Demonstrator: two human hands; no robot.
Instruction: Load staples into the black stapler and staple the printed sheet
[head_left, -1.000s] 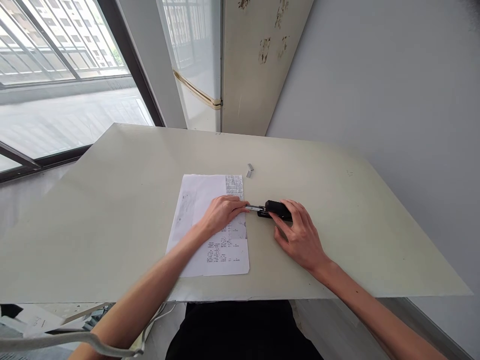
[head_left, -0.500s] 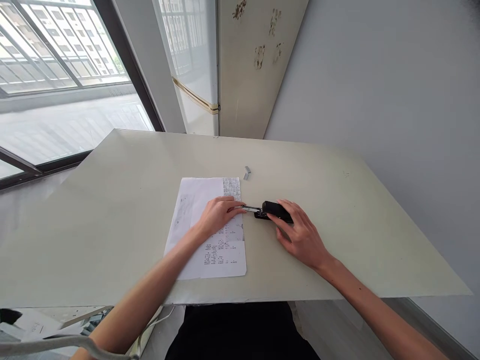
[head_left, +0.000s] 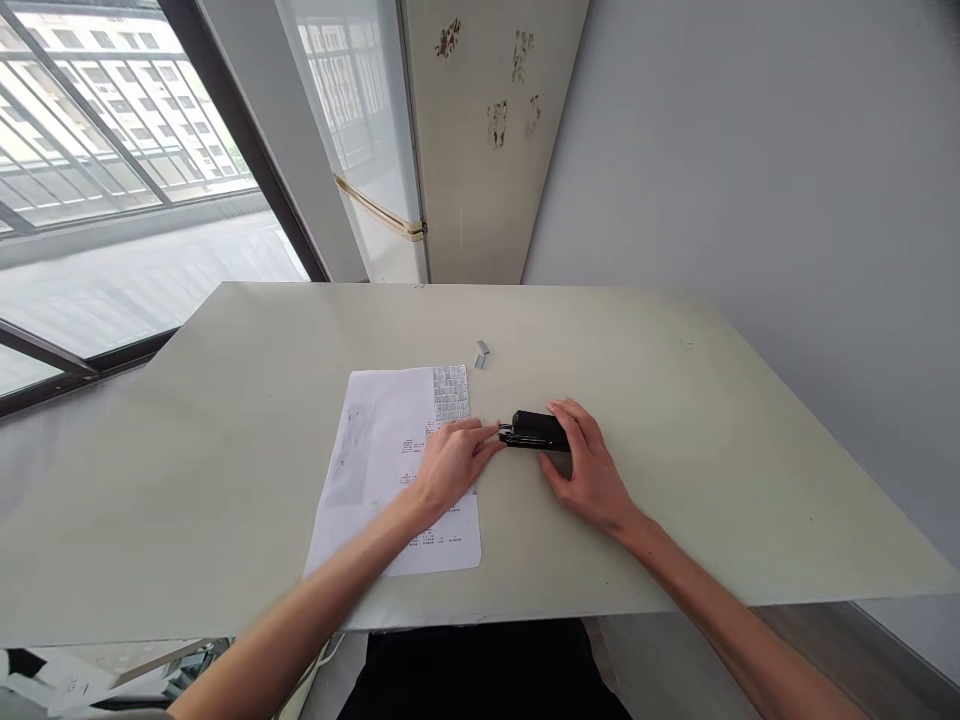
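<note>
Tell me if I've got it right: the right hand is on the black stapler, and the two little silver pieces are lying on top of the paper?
Not quite: the two little silver pieces lie on the table, just off the paper's far right corner, as the head view shows. The right hand is indeed on the black stapler.

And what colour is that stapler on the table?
The stapler is black; the head view shows it best.
</note>
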